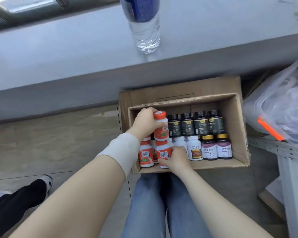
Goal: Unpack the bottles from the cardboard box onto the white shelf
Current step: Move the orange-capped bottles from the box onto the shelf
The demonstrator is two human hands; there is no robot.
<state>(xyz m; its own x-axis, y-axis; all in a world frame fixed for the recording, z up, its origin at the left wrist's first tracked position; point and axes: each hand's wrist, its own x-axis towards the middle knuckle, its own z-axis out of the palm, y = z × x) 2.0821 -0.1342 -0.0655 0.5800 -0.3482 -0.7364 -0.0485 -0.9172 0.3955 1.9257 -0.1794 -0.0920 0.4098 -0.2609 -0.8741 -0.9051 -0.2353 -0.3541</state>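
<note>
An open cardboard box (237, 131) stands on the floor in front of my knees, filled with bottles. My left hand (145, 122) grips an orange-capped white bottle (160, 127) at the box's far left, lifted a little above the others. My right hand (175, 158) holds another orange-and-white bottle (163, 154) in the near row. A third orange bottle (146, 156) stands at the near left corner. Several black bottles (194, 125) line the back row. White bottles (194, 149) and two purple gold-capped bottles (216, 148) fill the front right. The white shelf (58, 54) runs across above the box.
A clear water bottle (144, 24) stands on the shelf surface above the box. A clear plastic bin with an orange latch (279, 107) sits to the right on a metal rack (286, 152). Another person's black-clad leg and shoe (24, 196) are at the lower left.
</note>
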